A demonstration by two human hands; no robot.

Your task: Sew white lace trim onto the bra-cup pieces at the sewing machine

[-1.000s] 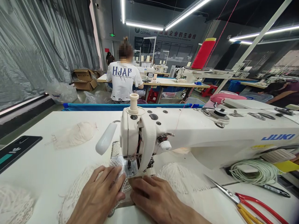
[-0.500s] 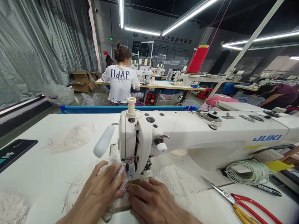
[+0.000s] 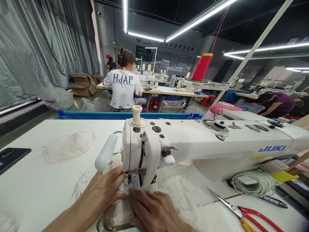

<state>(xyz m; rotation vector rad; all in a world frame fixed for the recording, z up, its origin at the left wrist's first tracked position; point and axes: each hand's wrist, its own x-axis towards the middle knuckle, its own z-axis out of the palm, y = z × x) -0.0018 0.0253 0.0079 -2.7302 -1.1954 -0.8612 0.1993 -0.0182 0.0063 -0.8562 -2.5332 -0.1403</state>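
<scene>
A white sewing machine (image 3: pixel 154 145) stands before me, its presser foot (image 3: pixel 135 178) down by a strip of white lace (image 3: pixel 126 187). To the left of the needle, my left hand (image 3: pixel 106 188) is bent over the lace, thumb toward me; its farther fingertips are partly hidden by the machine head. My right hand (image 3: pixel 154 209) is closed just in front of the foot, fingertips pinching the near end of the lace. Below them, the metal bed plate (image 3: pixel 118 214) shows. More cream fringed lace (image 3: pixel 84 180) lies under and left of my left forearm.
Fringed pieces lie at the back left (image 3: pixel 72 145) and right of the needle (image 3: pixel 181 193). Red-handled scissors (image 3: pixel 238 211), a coil of pale cord (image 3: pixel 253 182) and a black phone (image 3: pixel 14 158) rest on the table (image 3: pixel 48 190). A co-worker (image 3: pixel 124 83) sits ahead, back turned.
The lace has moved forward under the foot, baring more bed plate near me. My left hand has drawn its fingers together beside the machine head. The view has shifted slightly.
</scene>
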